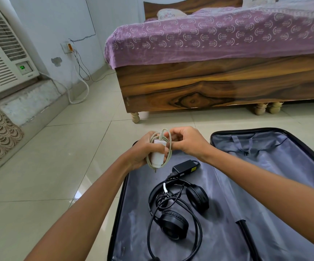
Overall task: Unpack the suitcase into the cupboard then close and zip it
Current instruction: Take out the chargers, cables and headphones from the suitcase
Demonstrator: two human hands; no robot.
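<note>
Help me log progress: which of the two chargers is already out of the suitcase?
The white charger, gripped in the left hand with its cable looped round it; the black power adapter lies in the suitcase.

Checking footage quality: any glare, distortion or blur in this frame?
Head view: wide-angle bending curves the bed edge and suitcase rim; window glare on the floor tiles; both hands and the white charger look sharp.
</note>
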